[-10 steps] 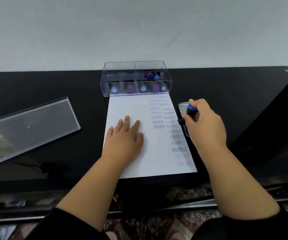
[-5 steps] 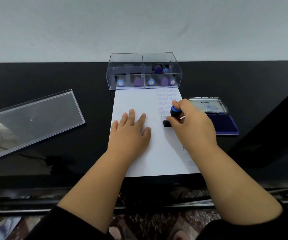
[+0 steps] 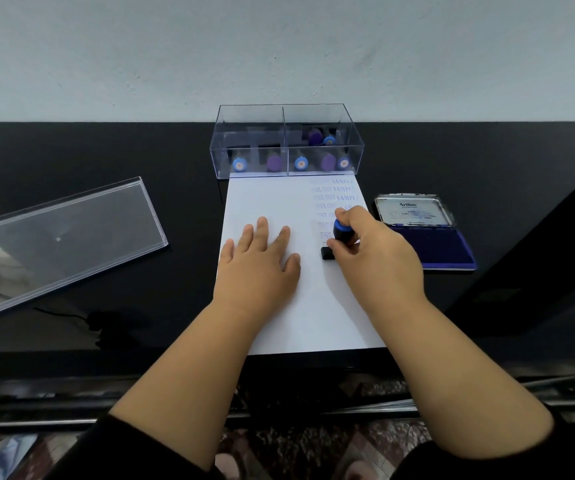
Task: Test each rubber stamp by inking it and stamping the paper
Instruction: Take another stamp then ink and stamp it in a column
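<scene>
- The stamp (image 3: 338, 241) is small, light and rigid; I take it by its blue-topped knob, fingers of my right hand (image 3: 376, 258) curled around it, its black base down on the paper (image 3: 299, 317).
- The thin sheet would likely slide on the glossy tabletop (image 3: 140, 157), so my left hand (image 3: 258, 268) lies flat on it, fingers straight, just left of my grip.
- The open ink pad (image 3: 431, 245) sits just right of my grip; the clear box (image 3: 287, 143) of stamps lies beyond it.

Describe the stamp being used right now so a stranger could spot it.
Find the white paper on the black table. The right hand grips a stamp pressed there below the blue prints. Unlike the stamps in the clear box, it stands outside, blue-capped, black-based.
</scene>
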`<state>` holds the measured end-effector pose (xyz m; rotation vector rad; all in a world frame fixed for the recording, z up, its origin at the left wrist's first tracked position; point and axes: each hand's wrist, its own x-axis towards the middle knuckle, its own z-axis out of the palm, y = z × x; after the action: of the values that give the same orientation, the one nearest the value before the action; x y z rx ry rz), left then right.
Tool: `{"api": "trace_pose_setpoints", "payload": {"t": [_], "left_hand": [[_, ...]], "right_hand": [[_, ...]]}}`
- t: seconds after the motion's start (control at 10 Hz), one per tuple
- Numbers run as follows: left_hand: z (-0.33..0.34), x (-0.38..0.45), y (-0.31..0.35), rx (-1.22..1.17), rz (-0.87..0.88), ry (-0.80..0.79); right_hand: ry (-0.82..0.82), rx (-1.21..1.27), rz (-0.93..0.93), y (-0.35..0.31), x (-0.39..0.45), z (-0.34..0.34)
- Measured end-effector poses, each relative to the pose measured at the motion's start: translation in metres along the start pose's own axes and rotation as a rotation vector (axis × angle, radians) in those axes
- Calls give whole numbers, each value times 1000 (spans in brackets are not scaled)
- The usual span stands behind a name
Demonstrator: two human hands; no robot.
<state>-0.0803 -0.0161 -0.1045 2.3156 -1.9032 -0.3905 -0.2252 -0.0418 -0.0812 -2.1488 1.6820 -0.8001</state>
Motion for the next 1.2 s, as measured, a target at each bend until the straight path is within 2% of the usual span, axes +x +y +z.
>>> {"api": "trace_pose_setpoints", "payload": {"t": [0.2,0.4,0.6,1.2], "left_hand": [[-1,0,0,1,-3,0],[0,-1,-1,-6,1,9],[1,-1,-1,-3,4,22],[0,-1,1,-1,-2,6]], "right_hand": [[12,30,-4,2,0,1],[125,221,114,13,6,-17],[168,296,173,22,9,-30],[112,288,139,17,9,-31]]}}
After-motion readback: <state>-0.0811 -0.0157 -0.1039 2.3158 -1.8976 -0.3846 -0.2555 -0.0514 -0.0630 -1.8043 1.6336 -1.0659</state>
